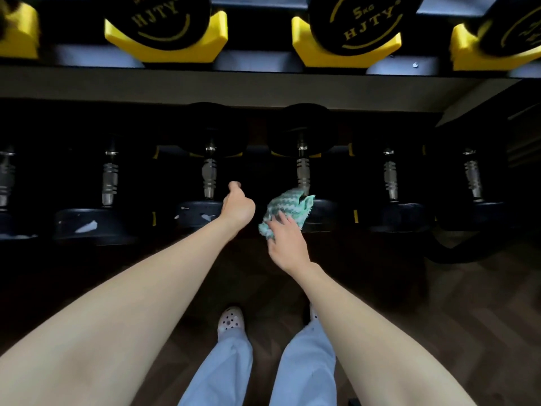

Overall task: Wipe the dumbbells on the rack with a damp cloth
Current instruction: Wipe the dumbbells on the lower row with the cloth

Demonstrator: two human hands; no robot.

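Looks mid-wipe on the lower row: right hand (288, 244) pinches the bunched teal-and-white zigzag cloth (288, 206) against a black steel-handled dumbbell (303, 171), left hand (238, 209) alongside (can't tell its grip), next I'd rub up the handle.

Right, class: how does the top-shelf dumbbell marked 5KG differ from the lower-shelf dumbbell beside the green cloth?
The top dumbbell shows its round end face with yellow 5KG HJTY lettering; the lower dumbbell shows its ribbed metal handle, no lettering. The top dumbbell is well lit in a yellow cradle; the lower dumbbell lies in shadow. Both have black heads.
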